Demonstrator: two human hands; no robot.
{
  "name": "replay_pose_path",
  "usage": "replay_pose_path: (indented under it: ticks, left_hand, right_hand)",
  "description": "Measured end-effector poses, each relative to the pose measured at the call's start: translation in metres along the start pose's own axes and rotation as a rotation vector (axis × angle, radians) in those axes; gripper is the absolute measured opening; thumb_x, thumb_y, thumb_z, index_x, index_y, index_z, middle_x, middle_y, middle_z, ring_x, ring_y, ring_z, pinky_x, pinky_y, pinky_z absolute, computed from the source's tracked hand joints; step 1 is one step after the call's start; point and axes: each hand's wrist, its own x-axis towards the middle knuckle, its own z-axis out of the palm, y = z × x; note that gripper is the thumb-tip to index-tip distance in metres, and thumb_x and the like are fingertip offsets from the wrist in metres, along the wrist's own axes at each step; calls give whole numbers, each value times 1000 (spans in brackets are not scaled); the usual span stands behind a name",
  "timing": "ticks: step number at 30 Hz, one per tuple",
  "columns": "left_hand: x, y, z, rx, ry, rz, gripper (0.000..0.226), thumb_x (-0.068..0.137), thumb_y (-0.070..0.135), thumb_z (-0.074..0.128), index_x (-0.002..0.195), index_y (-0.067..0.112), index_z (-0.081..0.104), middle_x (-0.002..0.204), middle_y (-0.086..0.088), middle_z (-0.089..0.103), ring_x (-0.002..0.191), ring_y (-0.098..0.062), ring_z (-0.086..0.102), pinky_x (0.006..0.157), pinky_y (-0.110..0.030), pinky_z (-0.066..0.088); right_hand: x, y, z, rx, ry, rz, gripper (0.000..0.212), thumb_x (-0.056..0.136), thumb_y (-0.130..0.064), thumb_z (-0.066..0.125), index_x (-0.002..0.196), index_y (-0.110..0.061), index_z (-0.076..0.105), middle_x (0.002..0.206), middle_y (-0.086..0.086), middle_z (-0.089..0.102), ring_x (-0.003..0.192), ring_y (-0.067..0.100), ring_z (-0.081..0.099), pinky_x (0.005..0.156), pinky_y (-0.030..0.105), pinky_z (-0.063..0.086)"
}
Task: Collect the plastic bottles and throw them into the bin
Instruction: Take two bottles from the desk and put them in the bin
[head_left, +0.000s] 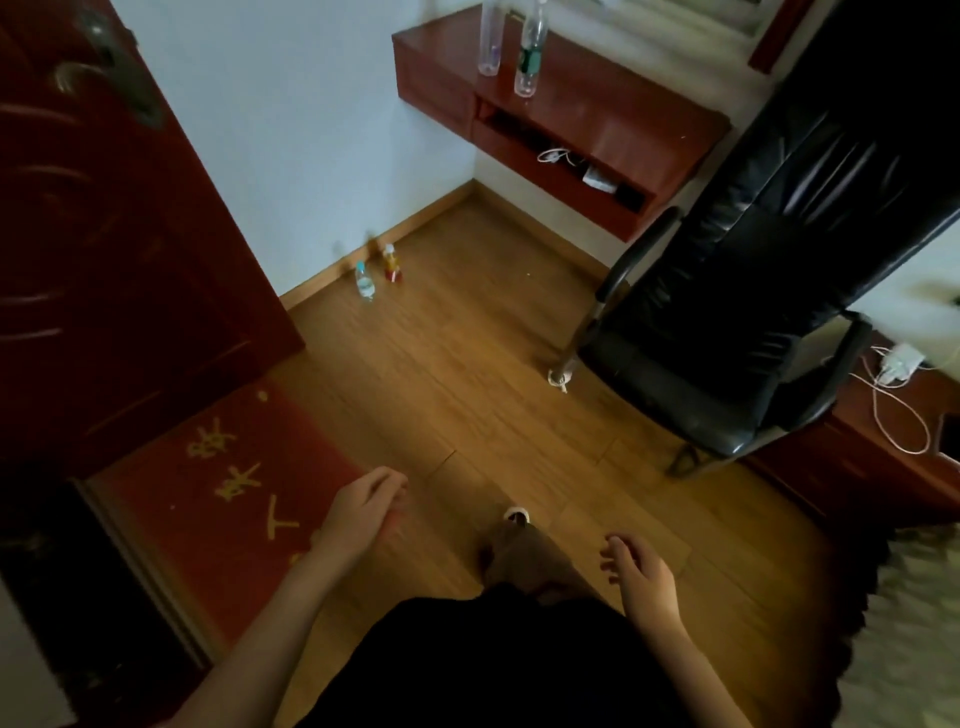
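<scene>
Both the left hand (363, 512) and right hand (641, 574) hang loose-fingered and empty, well apart from two small clear plastic bottles (365, 280) standing by the wood floor's (467, 364) skirting edge.

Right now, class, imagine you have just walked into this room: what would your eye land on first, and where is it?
Two tall clear plastic bottles stand upright on the red-brown wall-mounted wooden desk at the top. Two small plastic bottles stand on the wooden floor by the white wall's skirting, beside the dark red door. A black leather office chair fills the right side, and both bare hands, left hand and right hand, hang empty below.
</scene>
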Motion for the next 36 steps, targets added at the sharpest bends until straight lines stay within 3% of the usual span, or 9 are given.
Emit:
replay_pose_path:
  ticks: [4, 9, 15, 19, 23, 28, 32, 36]
  left_hand:
    - [79, 24, 15, 3, 5, -67, 25, 97, 35, 49, 84, 34, 70, 80, 11, 73, 76, -3, 68, 60, -16, 48]
    - [165, 81, 23, -52, 80, -94, 21, 99, 17, 51, 90, 15, 69, 85, -4, 73, 79, -17, 67, 60, -9, 48]
    - [261, 145, -12, -78, 173, -99, 23, 99, 20, 50, 88, 21, 69, 85, -2, 73, 80, -16, 68, 75, -34, 51]
    - [320, 171, -37, -140, 242, -140, 24, 100, 19, 48, 87, 24, 68, 87, 0, 72, 82, -14, 67, 74, -32, 51]
    - [393, 188, -59, -198, 269, -161, 25, 100, 12, 46, 87, 15, 67, 86, -9, 68, 79, -21, 62, 68, -27, 48]
    - [510, 232, -103, -150, 191, -113, 24, 101, 13, 45, 90, 12, 66, 85, -8, 67, 78, -20, 60, 64, -20, 45]
    - [600, 297, -145, -30, 103, -22, 23, 100, 22, 46, 89, 24, 66, 86, 3, 69, 78, -8, 63, 62, -13, 44]
    - [675, 356, -169, 118, 17, 77, 23, 100, 30, 44, 90, 30, 65, 88, 6, 69, 84, -7, 64, 75, -24, 52]
  right_hand:
    - [84, -35, 4, 15, -3, 68, 17, 98, -29, 51, 96, -21, 66, 86, 1, 71, 79, 16, 67, 79, 43, 57]
    - [213, -127, 2, 29, -93, 66, 20, 99, -27, 49, 96, -16, 65, 88, 6, 70, 81, 22, 67, 80, 44, 56]
    - [326, -263, 12, -7, -193, -90, 21, 99, -25, 50, 87, -17, 66, 85, 7, 69, 81, 23, 67, 79, 44, 56]
    - [392, -334, 32, -23, -261, -158, 19, 99, -28, 50, 91, -20, 66, 87, 4, 69, 82, 20, 67, 78, 40, 54]
    - [462, -381, 62, -53, -291, -184, 19, 99, -30, 50, 93, -21, 65, 88, 2, 69, 82, 17, 67, 77, 37, 56]
    - [543, -435, 91, -22, -259, -126, 19, 99, -30, 50, 93, -22, 66, 88, 3, 70, 81, 20, 68, 79, 42, 55]
    - [589, -477, 94, 24, -173, -60, 19, 98, -30, 51, 92, -24, 68, 87, 6, 71, 81, 23, 69, 78, 44, 55]
    - [621, -509, 96, 55, -34, -22, 17, 97, -30, 53, 94, -24, 69, 80, 2, 72, 72, 14, 69, 59, 26, 54]
